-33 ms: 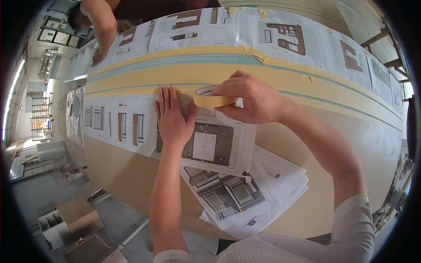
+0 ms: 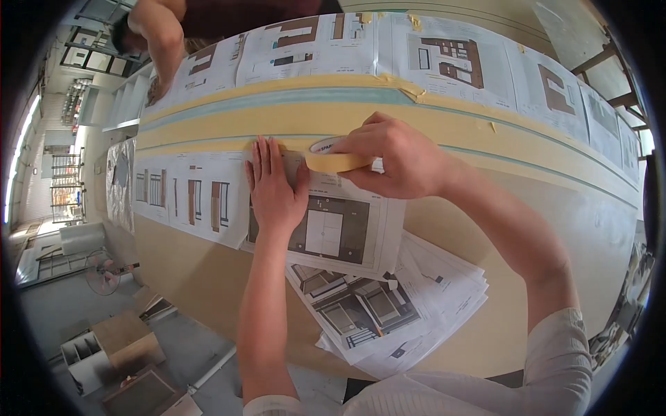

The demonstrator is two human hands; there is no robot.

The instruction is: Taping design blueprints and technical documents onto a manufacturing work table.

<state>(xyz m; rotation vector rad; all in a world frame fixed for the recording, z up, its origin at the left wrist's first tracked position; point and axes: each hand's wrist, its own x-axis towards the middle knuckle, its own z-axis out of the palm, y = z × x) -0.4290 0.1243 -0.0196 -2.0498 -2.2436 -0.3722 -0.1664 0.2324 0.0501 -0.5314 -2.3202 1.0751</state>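
My left hand [image 2: 275, 191] lies flat with fingers stretched out. It presses on the upper left of a printed drawing sheet [image 2: 378, 229], its fingertips reaching the yellow tape strip [image 2: 298, 145] along the sheet's top edge. Between thumb and fingers, my right hand [image 2: 406, 156] grips a roll of yellow masking tape [image 2: 336, 163]. The roll is held on edge just right of my left hand, over the sheet's upper edge. Whether the roll touches the surface I cannot tell. Left of this sheet, another printed sheet [image 2: 187, 208] lies below the same strip.
A loose pile of printed sheets [image 2: 444, 284] lies nearer me on the board-topped table [image 2: 201, 277]. More taped drawings [image 2: 451, 62] line the far side, beyond yellow and green bands. At the far left, another person's arm [image 2: 163, 48] leans on the table. A fan [image 2: 104, 272] stands on the floor.
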